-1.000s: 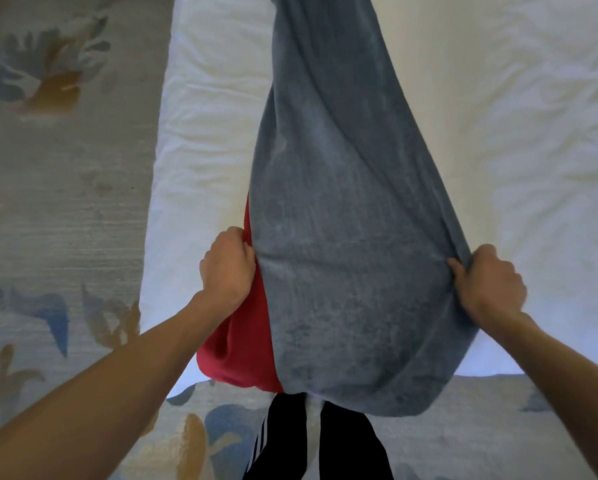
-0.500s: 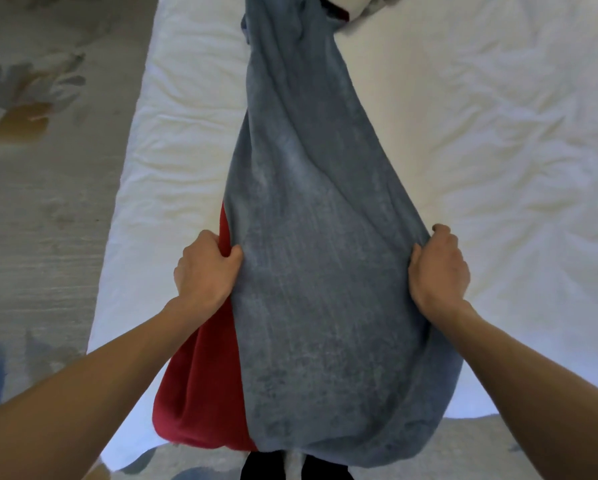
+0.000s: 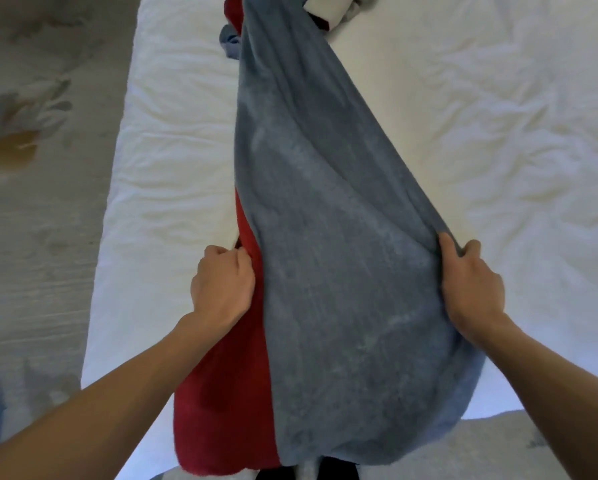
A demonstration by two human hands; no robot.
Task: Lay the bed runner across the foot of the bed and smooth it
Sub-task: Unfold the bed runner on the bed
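A white, wrinkled bed [image 3: 173,174] stands on a pale patterned carpet [image 3: 38,188]. The blue-and-red bed runner [image 3: 328,258] stretches away between the 2 hands, its near end hanging over the mattress edge. The left hand [image 3: 221,285] is clenched on its red edge; the right hand [image 3: 470,285] is clamped on its blue edge.

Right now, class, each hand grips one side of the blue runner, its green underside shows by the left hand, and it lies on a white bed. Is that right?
Not quite. The underside by the left hand is red, not green, as the head view shows. The rest holds: each hand, right included, has a grip on one side of the blue runner, which lies on a white bed.
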